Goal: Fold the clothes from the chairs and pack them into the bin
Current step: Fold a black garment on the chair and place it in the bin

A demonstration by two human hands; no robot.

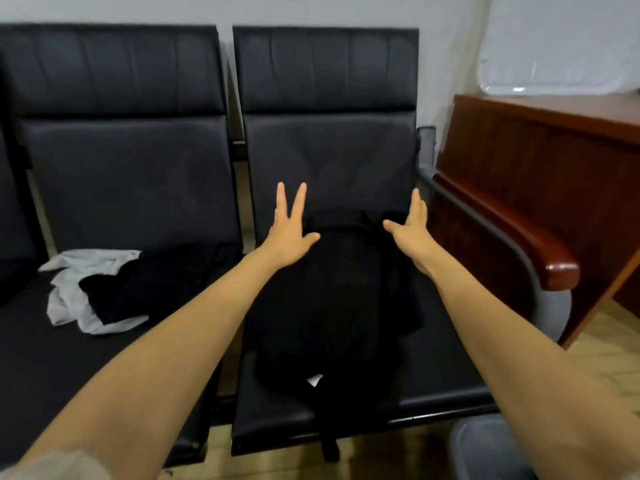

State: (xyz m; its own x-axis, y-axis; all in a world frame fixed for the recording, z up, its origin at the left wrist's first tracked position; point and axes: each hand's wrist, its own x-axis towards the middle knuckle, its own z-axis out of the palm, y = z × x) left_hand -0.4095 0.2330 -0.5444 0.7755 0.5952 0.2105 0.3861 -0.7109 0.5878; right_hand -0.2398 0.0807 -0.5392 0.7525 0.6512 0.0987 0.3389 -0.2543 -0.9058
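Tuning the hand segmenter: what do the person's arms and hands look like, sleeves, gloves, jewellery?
No gloves, rings or watch visible on the left hand or right hand. Both forearms are uncovered. A pale sleeve edge shows high on the left arm; no sleeve is visible on the right.

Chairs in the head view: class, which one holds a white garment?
The left chair: a crumpled white garment lies on its seat with dark clothing. The right chair holds a black garment.

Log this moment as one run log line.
black garment: spread on right chair | left hand: open at its far end | right hand: open at its far end | clothes pile: left chair | bin: floor, right
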